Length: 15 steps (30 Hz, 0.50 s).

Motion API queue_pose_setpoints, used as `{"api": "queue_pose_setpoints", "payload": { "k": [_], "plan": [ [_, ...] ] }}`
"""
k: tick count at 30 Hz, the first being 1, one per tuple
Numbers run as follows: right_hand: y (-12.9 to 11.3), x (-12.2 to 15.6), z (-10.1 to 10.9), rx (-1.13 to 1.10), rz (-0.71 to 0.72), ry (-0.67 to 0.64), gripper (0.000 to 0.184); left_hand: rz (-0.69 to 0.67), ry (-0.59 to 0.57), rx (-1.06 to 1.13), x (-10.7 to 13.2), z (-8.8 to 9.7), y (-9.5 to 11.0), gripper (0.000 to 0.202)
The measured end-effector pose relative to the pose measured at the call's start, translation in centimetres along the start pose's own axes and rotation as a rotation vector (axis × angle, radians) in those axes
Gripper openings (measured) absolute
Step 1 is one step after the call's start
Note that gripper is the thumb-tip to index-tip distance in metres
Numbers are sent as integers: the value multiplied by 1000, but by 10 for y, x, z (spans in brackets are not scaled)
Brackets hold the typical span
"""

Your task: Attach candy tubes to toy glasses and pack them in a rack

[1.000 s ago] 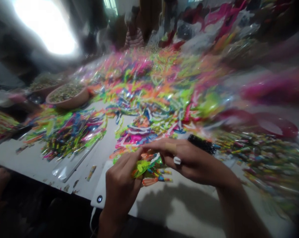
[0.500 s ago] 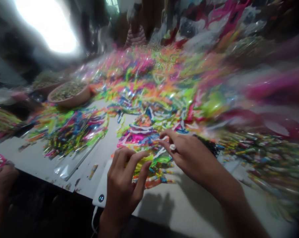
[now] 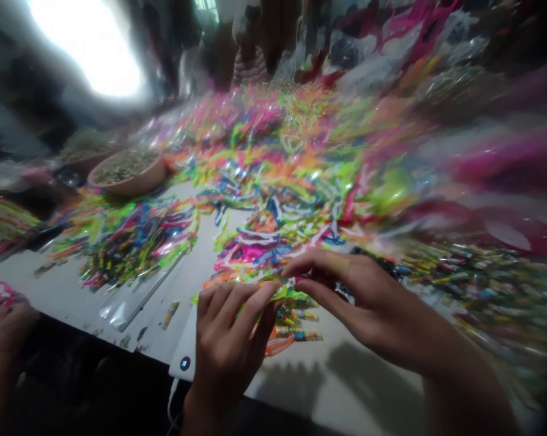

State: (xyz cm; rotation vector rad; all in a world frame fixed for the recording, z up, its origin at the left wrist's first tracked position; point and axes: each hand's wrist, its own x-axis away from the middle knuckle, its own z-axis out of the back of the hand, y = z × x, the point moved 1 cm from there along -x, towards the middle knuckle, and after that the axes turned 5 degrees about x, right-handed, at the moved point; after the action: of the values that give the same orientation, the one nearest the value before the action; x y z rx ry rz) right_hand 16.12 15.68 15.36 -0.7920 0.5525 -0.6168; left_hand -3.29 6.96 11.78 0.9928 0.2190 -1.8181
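My left hand [image 3: 228, 339] and my right hand [image 3: 364, 297] meet near the front of a white table [image 3: 346, 375]. Both pinch a small clear packet of bright green and multicoloured plastic pieces [image 3: 291, 306] between their fingertips. A few small coloured sticks show in the packet just below my fingers. A strip of tape wraps one finger of my right hand. Under my left hand lies a flat white device [image 3: 185, 351] with a small round lit button and a cable.
Heaps of neon plastic packets [image 3: 278, 175] cover the table. A flatter packet pile [image 3: 128, 242] lies to the left. Brown bowls [image 3: 128, 172] stand at the back left, a pink bowl [image 3: 509, 233] on the right. Another person's hand [image 3: 5, 327] rests at the left edge.
My right hand came back from the pile towards my left hand. Its fingertips now pinch the packet together with the left hand's.
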Motion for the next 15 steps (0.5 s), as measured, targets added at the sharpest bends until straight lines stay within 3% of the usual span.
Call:
{"api": "queue_pose_setpoints", "payload": {
  "k": [15],
  "plan": [
    [-1, 2, -3, 79, 84, 32, 12, -10, -4, -13, 2, -5, -2, 24]
  ]
}}
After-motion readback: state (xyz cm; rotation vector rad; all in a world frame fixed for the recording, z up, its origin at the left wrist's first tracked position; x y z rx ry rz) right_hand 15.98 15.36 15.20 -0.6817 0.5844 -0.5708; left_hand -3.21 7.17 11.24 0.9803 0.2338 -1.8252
